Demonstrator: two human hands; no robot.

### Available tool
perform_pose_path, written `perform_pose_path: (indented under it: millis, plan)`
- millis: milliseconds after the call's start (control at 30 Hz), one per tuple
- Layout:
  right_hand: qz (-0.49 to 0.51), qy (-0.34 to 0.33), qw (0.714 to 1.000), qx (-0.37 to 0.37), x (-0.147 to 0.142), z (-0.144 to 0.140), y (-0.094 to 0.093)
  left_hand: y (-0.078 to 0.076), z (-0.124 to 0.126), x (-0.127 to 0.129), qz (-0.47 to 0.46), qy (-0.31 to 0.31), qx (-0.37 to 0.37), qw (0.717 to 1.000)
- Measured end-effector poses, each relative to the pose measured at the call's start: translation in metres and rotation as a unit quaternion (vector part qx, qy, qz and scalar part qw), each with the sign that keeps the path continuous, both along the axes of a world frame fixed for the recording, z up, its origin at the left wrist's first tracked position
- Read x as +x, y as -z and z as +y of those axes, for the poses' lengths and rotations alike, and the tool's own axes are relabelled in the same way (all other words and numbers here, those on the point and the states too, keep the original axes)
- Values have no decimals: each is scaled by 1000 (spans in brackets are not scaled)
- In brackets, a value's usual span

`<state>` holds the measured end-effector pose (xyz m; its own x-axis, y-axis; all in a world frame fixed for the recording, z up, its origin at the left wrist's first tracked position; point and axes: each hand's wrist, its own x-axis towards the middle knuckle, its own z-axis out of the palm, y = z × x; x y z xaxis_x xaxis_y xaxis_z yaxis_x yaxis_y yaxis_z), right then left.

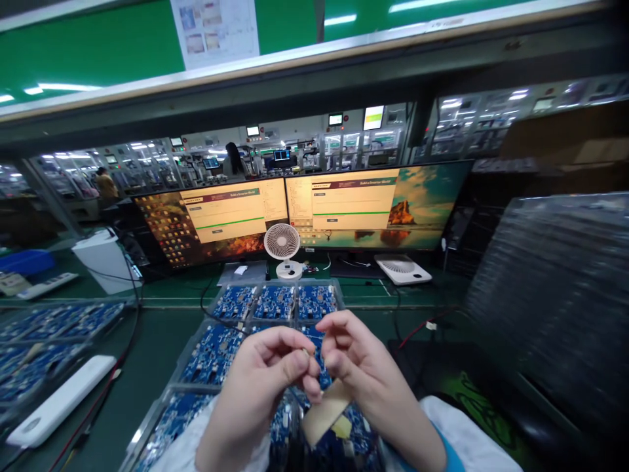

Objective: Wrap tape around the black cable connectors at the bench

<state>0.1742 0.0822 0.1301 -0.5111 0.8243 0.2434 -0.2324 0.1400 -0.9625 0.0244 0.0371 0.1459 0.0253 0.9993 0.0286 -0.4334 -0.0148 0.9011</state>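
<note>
My left hand [260, 387] and my right hand [361, 367] meet at the lower middle, fingertips pinched together on a tiny pale piece [305, 353] that is too small to make out. A tan sheet of backing paper [324, 413] with a yellow sticker hangs below the fingers; which hand holds it I cannot tell. Under both hands lies a clear tray [196, 328] of blue circuit boards [275, 301], several to a row.
Two monitors [230, 219] [373, 203] stand behind the tray, a small white fan [282, 249] between them and a flat white fan [403, 269] to the right. A stack of dark trays [555, 295] rises at right. More board trays [54, 328] and a white bar [59, 400] lie at left.
</note>
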Motion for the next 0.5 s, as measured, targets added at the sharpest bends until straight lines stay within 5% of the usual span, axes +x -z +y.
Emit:
perform_pose_path:
  millis: [200,300,367,500]
  plan:
    - [14,115,993,0,16,13,-2,-4,-4,0,-4,-10,4,1000]
    - [27,156,987,-16,26,17,-2,-3,-10,-13,79,-98,31,992]
    - [32,188,981,-23,31,20,-2,-7,-12,-32,173,-198,65,962]
    - [24,222,974,-19,34,23,-3,-30,13,-87,375,-343,120,853]
